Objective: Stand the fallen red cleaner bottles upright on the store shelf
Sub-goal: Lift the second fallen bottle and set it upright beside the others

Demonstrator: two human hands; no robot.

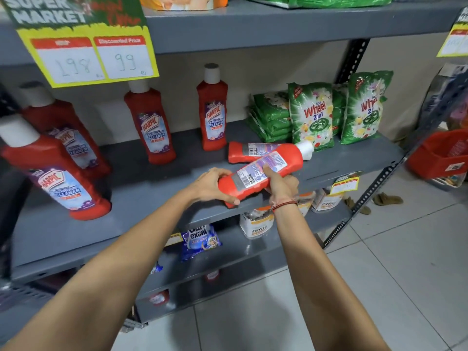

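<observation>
We grip one red Harpic bottle [260, 172] with left hand [215, 184] and right hand [281, 184], tilted just in front of the Wheel detergent packs [312, 115]. Another fallen bottle [249, 152], apparently touching it, lies behind. Swinging ours upright could knock that one into the packs.

You see through one head-worn wide-angle camera, looking forward and down at the grey shelf [141, 191] from close range, slightly from its left. Both forearms reach in from the bottom edge. The lens bends the shelf edges; floor tiles [379, 262] fill the lower right.
</observation>
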